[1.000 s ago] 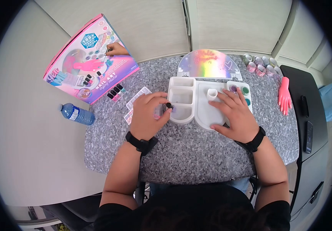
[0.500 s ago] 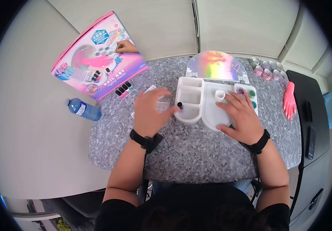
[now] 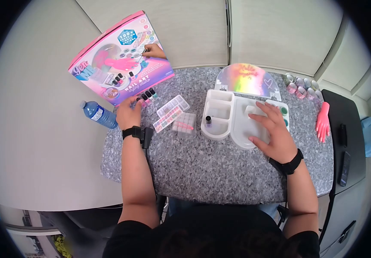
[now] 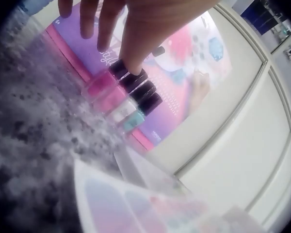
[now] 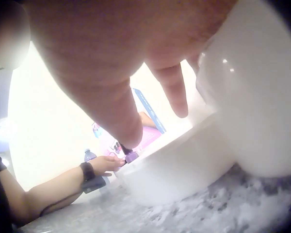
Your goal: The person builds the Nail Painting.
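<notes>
My left hand [image 3: 128, 115] reaches to the row of several black-capped nail polish bottles [image 3: 150, 94] in front of the box. In the left wrist view its thumb [image 4: 133, 60] meets the black caps, and the other fingers hang straight beside them. Those bottles [image 4: 117, 99] run from magenta to teal. One purple nail polish bottle [image 3: 208, 122] stands upright in the front compartment of the white tray [image 3: 216, 132]. Over the tray's right part, my right hand [image 3: 275, 136] is spread, its fingers near a white cup [image 3: 251, 111] that it partly covers.
A printed nail art box [image 3: 121, 64] stands back left, with a water bottle [image 3: 99, 115] beside it. Nail cases [image 3: 184, 124] lie left of the tray. Behind it is a shiny mirror panel [image 3: 248, 81]. Glitter rolls [image 3: 301, 87] and a pink model hand [image 3: 322, 122] are at right.
My left hand has let go of the purple polish bottle in the tray's front compartment and moved left to the row of bottles. My right hand stays over the tray.
</notes>
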Demonstrator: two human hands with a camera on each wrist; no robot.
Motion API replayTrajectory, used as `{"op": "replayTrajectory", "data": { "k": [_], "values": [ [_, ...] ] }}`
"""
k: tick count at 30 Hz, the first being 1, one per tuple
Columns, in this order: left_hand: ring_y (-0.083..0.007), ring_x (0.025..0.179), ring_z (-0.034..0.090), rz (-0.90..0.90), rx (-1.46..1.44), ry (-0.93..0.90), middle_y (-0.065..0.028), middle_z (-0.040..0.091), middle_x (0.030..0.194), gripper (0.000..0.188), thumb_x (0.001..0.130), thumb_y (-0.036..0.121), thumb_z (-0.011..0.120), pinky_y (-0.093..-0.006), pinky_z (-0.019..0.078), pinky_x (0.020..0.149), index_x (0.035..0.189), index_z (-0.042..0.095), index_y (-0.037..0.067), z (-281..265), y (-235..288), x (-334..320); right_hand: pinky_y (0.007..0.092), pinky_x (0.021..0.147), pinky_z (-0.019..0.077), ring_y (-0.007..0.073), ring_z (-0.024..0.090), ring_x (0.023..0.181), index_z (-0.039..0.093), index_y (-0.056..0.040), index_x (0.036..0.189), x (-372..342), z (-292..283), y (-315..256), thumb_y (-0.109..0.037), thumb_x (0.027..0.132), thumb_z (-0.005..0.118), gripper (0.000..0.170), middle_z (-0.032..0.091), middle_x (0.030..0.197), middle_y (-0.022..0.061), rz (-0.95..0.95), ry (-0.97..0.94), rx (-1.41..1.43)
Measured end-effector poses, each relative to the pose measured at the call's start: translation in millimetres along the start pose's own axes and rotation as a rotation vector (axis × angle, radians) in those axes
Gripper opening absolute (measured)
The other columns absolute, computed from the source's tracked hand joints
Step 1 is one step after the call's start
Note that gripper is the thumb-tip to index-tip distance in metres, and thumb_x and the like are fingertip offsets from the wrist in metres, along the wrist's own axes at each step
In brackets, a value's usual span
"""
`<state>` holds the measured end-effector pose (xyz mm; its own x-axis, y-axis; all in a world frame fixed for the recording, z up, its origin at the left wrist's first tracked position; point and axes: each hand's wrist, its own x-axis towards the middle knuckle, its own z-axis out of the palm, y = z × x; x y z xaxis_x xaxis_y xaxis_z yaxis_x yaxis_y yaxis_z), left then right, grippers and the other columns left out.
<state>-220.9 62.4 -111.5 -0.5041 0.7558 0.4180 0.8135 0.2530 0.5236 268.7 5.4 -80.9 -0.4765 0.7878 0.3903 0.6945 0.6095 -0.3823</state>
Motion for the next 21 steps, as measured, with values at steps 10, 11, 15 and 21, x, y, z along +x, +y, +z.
{"op": "replayTrajectory", "data": {
  "k": [10, 11, 15, 21],
  "values": [
    [-0.0295, 0.131, 0.07, 0.438, -0.588, -0.164, -0.0122, 0.078, 0.134, 0.024, 0.089, 0.011, 0.09, -0.0413, 0.0497, 0.114, 0.112, 0.084, 0.006, -55, 125, -53, 0.0508, 0.113, 0.0495, 0.0381, 0.064, 0.131, 0.076, -0.0094, 0.13, 62, -44, -83, -0.013, 0.087, 0.088, 0.045, 0.072, 0.139, 0.0133, -0.249, 0.218, 0.17],
    [-0.0294, 0.131, 0.07, 0.522, -0.561, -0.2, -0.0119, 0.078, 0.134, 0.025, 0.088, 0.011, 0.091, -0.0413, 0.0501, 0.114, 0.111, 0.085, 0.006, -59, 138, -60, 0.0494, 0.11, 0.0509, 0.037, 0.066, 0.126, 0.076, -0.0095, 0.129, 69, -42, -90, -0.014, 0.087, 0.088, 0.044, 0.075, 0.131, 0.0134, -0.224, 0.219, 0.206],
    [-0.0299, 0.129, 0.07, 0.661, -0.655, -0.364, -0.0112, 0.078, 0.134, 0.028, 0.085, 0.013, 0.092, -0.0424, 0.0509, 0.113, 0.111, 0.085, 0.008, -71, 177, -77, 0.0463, 0.093, 0.0557, 0.035, 0.07, 0.103, 0.077, -0.0065, 0.118, 90, -22, -96, -0.02, 0.086, 0.088, 0.036, 0.079, 0.106, 0.014, -0.073, 0.167, 0.309],
    [-0.0307, 0.126, 0.071, 1.03, -0.534, -0.283, -0.0074, 0.079, 0.132, 0.031, 0.082, 0.018, 0.094, -0.0463, 0.0528, 0.11, 0.111, 0.085, 0.011, -47, 168, -61, 0.0443, 0.078, 0.0576, 0.032, 0.073, 0.084, 0.076, -0.0026, 0.103, 88, -2, -77, -0.021, 0.085, 0.09, 0.03, 0.078, 0.093, 0.0134, 0.047, -0.021, 0.426]
  ]
}}
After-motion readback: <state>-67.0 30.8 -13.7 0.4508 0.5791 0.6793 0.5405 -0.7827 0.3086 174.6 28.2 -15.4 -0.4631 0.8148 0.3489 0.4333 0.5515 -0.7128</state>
